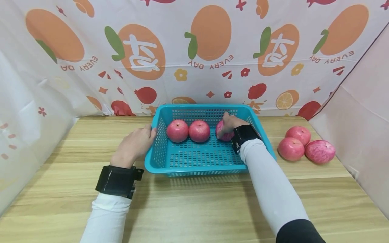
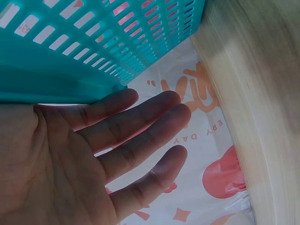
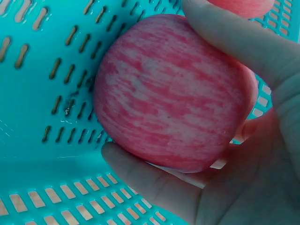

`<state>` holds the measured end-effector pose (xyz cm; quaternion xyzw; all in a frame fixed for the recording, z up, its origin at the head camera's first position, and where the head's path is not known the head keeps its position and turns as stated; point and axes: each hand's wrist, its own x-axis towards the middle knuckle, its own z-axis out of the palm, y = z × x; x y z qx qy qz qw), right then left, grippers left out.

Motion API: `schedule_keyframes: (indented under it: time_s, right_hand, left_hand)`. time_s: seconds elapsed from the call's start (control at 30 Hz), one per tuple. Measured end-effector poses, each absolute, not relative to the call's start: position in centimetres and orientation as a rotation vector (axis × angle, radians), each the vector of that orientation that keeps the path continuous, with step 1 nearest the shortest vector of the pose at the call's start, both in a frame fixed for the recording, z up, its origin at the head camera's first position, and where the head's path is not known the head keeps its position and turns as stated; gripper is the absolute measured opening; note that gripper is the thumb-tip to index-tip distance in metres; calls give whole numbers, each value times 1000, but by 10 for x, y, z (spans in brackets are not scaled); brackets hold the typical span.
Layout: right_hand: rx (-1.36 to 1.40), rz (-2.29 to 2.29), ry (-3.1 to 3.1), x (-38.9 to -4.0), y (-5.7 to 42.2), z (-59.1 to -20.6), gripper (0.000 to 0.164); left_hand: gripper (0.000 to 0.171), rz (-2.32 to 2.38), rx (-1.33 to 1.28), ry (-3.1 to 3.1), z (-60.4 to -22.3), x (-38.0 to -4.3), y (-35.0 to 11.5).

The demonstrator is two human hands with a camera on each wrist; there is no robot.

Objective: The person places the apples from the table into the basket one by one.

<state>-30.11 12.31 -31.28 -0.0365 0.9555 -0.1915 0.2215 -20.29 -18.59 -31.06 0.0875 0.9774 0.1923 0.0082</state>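
A turquoise plastic basket [image 1: 197,170] with slotted walls stands on the table. My left hand [image 1: 133,145] rests at its left rim; in the left wrist view the fingers [image 2: 140,157] extend loosely beside the outer wall, and the thumb is hidden. Inside the basket's right part, my right hand [image 1: 232,122] grips a streaked pink-red apple [image 3: 173,93], thumb on one side and fingers on the other. Its underside is partly hidden, so I cannot tell whether it touches the basket floor. Two more apples, one left [image 1: 177,131] and one beside it [image 1: 199,131], sit along the basket's back.
Right of the basket, three apples lie grouped on the wooden table [image 1: 194,209]: one behind [image 1: 298,135], one in front [image 1: 290,149] and a streaked one [image 1: 320,152]. A fruit-printed cloth [image 1: 209,81] hangs behind the table, with pale sheeting along both sides.
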Motion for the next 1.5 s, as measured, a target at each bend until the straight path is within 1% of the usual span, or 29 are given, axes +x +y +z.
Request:
schedule_keyframes:
  time_s: [0.23,0.47,0.6,0.77,0.83,0.97,1.07,1.2,1.3,1.5]
  right_hand:
    - [-94,-542,2633,-303,124,-313,84]
    - [-107,-489,2647,-306,127,-314,92]
    - [-101,-460,2658,-305,127,-314,92]
    - [-109,-444,2657,-302,130,-312,85]
    - [-135,-423,2661,-301,132,-310,87]
    - [-179,-343,2677,-299,137,-308,94]
    - [-215,-318,2680,-300,140,-309,91]
    - [-238,-347,2670,-300,143,-310,86]
    - [-228,-361,2656,-302,143,-312,87]
    - [-218,-380,2649,-302,143,-313,88]
  left_hand:
    - [50,608,282,3063,-311,-204,-185]
    - [50,607,279,3066,-311,-205,-184]
    - [47,585,296,3100,-312,-205,-183]
    - [39,571,395,3158,-312,-206,-186]
    - [38,554,475,3192,-312,-208,-188]
    - [43,503,640,3246,-311,-210,-192]
    - [42,490,712,3258,-312,-210,-194]
    - [51,518,736,3273,-314,-210,-197]
    - [57,533,735,3282,-315,-209,-199]
    - [52,503,734,3292,-314,-208,-200]
